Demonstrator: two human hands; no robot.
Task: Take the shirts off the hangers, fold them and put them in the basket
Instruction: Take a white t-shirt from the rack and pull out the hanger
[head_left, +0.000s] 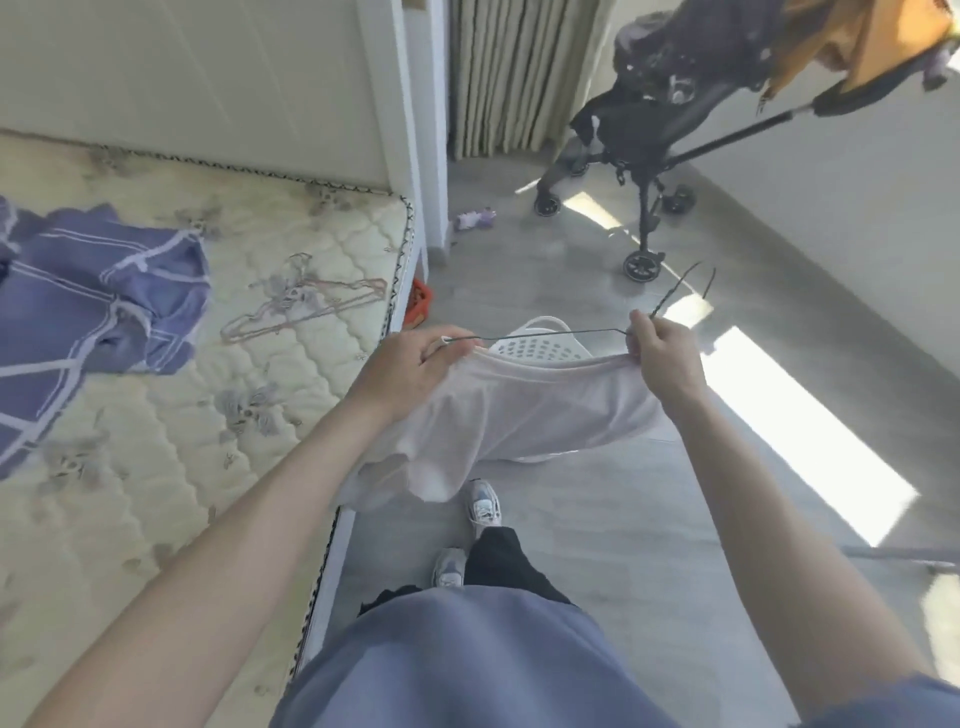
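Left hand (415, 364) and right hand (665, 356) grip the shirt (519, 410) over the basket (543, 347), spreading its collar, seemingly to free the hanger (519, 336).

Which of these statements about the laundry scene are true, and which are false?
1. The left hand and the right hand both grip the wire hanger carrying the pale shirt. True.
2. The blue striped shirt lies in the basket. False: it lies on the mattress.
3. Bare pink hangers lie on the mattress. True.
4. The basket stands on the mattress. False: it stands on the floor, behind the pale shirt.
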